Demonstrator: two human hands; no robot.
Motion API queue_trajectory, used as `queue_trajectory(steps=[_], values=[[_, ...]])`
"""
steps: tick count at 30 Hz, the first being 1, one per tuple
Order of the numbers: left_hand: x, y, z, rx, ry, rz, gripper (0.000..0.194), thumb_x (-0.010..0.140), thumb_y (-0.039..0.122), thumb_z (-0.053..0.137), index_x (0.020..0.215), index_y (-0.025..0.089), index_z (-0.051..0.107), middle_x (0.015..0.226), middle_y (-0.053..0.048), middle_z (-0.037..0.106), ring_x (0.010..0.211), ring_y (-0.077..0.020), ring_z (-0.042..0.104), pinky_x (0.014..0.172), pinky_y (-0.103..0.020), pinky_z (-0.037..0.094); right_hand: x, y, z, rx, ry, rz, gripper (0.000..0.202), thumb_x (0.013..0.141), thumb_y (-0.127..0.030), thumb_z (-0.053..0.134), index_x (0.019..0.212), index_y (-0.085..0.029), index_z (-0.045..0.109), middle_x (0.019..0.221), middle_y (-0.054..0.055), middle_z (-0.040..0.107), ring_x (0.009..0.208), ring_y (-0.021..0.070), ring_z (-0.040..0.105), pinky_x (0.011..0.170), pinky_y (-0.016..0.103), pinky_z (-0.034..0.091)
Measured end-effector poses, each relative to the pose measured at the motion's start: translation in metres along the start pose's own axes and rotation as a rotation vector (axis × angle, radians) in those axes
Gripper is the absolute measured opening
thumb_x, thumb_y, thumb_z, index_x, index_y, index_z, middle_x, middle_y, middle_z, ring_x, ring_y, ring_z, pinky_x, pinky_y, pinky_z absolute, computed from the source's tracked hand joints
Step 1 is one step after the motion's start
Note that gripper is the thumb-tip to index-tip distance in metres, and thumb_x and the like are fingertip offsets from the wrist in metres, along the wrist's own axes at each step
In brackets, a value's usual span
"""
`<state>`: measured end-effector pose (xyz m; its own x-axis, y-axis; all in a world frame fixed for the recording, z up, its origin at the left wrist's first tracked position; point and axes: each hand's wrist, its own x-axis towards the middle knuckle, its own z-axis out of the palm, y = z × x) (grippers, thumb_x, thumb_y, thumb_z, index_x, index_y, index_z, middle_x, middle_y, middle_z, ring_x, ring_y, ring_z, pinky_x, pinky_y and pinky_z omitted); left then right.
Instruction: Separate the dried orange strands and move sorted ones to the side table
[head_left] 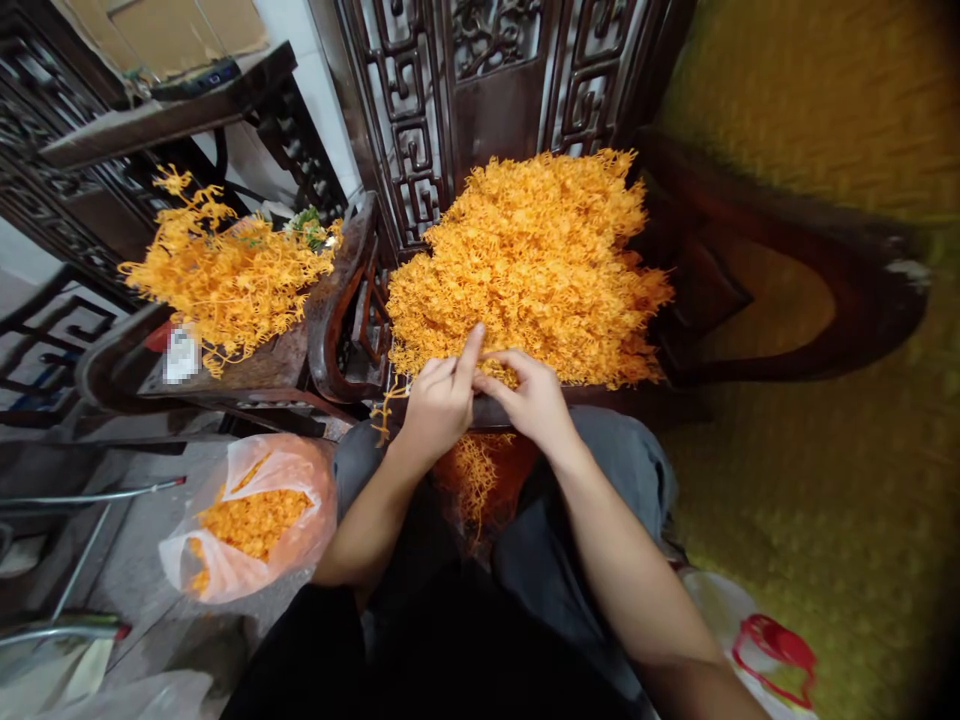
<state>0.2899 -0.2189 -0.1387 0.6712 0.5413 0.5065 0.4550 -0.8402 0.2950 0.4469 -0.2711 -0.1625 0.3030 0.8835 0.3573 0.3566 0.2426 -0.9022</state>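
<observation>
Orange, curly-stranded, heaped pile (536,260) just beyond left hand (437,402), curled, forefinger extended, and right hand (534,398), thumb and forefinger close; anything pinched in either impossible to tell. Probably best gripped lightly.

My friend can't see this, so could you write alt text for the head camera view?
A left hand and right hand are close together at the front of a big stringy orange heap on a carved dark chair. At left are a smaller pile and, lower in the picture, an open bag with orange bits.
</observation>
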Motion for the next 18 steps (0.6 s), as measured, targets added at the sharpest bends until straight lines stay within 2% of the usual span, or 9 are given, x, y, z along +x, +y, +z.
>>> queue_trajectory(steps=[2, 4, 6, 7, 9, 11, 13, 15, 18], values=[[0.000, 0.002, -0.002, -0.050, -0.016, -0.048, 0.068, 0.099, 0.014, 0.046, 0.163, 0.013, 0.025, 0.104, -0.011, 0.077, 0.094, -0.0227, 0.069, 0.095, -0.038, 0.051, 0.001, 0.003, 0.001, 0.141, 0.054, 0.101, 0.030, 0.087, -0.049, 0.075, 0.082, -0.019, 0.070, 0.076, 0.001, 0.070, 0.071, 0.0160, 0.066, 0.072, 0.032, 0.056], [-0.003, 0.003, -0.004, -0.114, -0.044, -0.109, 0.070, 0.094, 0.008, 0.047, 0.162, 0.015, 0.030, 0.105, -0.010, 0.076, 0.099, -0.0229, 0.068, 0.099, -0.039, 0.051, 0.006, 0.007, -0.006, 0.379, 0.232, 0.210, 0.038, 0.085, -0.054, 0.076, 0.078, -0.020, 0.061, 0.061, -0.005, 0.055, 0.050, 0.0090, 0.049, 0.050, 0.024, 0.044], [-0.006, 0.000, -0.008, -0.173, -0.053, -0.189, 0.068, 0.088, 0.004, 0.048, 0.155, 0.015, 0.043, 0.102, -0.009, 0.075, 0.100, -0.0225, 0.067, 0.099, -0.039, 0.051, 0.013, 0.011, -0.021, 0.614, 0.487, 0.239, 0.044, 0.080, -0.057, 0.079, 0.079, -0.021, 0.054, 0.059, -0.009, 0.046, 0.043, 0.0055, 0.039, 0.039, 0.019, 0.031], [-0.007, -0.003, -0.010, -0.221, -0.052, -0.241, 0.066, 0.086, 0.003, 0.050, 0.151, 0.015, 0.048, 0.099, -0.008, 0.075, 0.096, -0.0214, 0.068, 0.096, -0.039, 0.052, 0.017, 0.013, -0.031, 0.685, 0.602, 0.227, 0.046, 0.078, -0.057, 0.081, 0.079, -0.022, 0.051, 0.060, -0.009, 0.046, 0.043, 0.0048, 0.038, 0.037, 0.017, 0.028], [-0.009, -0.010, -0.013, -0.392, -0.053, -0.360, 0.060, 0.086, 0.007, 0.054, 0.145, 0.017, 0.054, 0.093, -0.006, 0.075, 0.084, -0.0173, 0.067, 0.085, -0.033, 0.054, 0.021, 0.016, -0.047, 0.717, 0.703, 0.213, 0.047, 0.075, -0.055, 0.083, 0.080, -0.021, 0.052, 0.068, -0.006, 0.057, 0.045, 0.0048, 0.046, 0.035, 0.016, 0.028], [-0.008, -0.016, -0.014, -0.642, -0.084, -0.467, 0.055, 0.087, 0.014, 0.061, 0.141, 0.019, 0.058, 0.097, -0.006, 0.076, 0.075, -0.0134, 0.065, 0.074, -0.028, 0.053, 0.019, 0.014, -0.052, 0.698, 0.615, 0.246, 0.042, 0.074, -0.052, 0.085, 0.088, -0.020, 0.061, 0.081, 0.000, 0.069, 0.047, 0.0061, 0.052, 0.035, 0.017, 0.030], [-0.005, -0.019, -0.014, -0.887, -0.115, -0.545, 0.044, 0.085, 0.020, 0.068, 0.129, 0.019, 0.066, 0.104, -0.007, 0.076, 0.078, -0.0127, 0.066, 0.071, -0.025, 0.051, 0.013, 0.011, -0.046, 0.695, 0.456, 0.279, 0.043, 0.074, -0.047, 0.086, 0.104, -0.021, 0.069, 0.090, 0.003, 0.073, 0.049, 0.0067, 0.054, 0.035, 0.017, 0.031], [-0.002, -0.017, -0.011, -1.086, -0.112, -0.622, 0.031, 0.081, 0.025, 0.074, 0.111, 0.017, 0.072, 0.102, -0.007, 0.076, 0.083, -0.0132, 0.067, 0.072, -0.025, 0.051, 0.007, 0.009, -0.035, 0.692, 0.301, 0.296, 0.047, 0.075, -0.043, 0.087, 0.114, -0.022, 0.072, 0.081, 0.001, 0.070, 0.049, 0.0070, 0.053, 0.037, 0.017, 0.033], [0.002, -0.010, -0.007, -1.266, -0.072, -0.737, 0.024, 0.081, 0.034, 0.078, 0.086, 0.016, 0.065, 0.084, -0.004, 0.073, 0.070, -0.0100, 0.063, 0.066, -0.023, 0.047, 0.004, 0.010, -0.025, 0.649, 0.172, 0.344, 0.038, 0.073, -0.043, 0.089, 0.099, -0.018, 0.077, 0.057, -0.005, 0.056, 0.043, 0.0061, 0.043, 0.037, 0.018, 0.029]])
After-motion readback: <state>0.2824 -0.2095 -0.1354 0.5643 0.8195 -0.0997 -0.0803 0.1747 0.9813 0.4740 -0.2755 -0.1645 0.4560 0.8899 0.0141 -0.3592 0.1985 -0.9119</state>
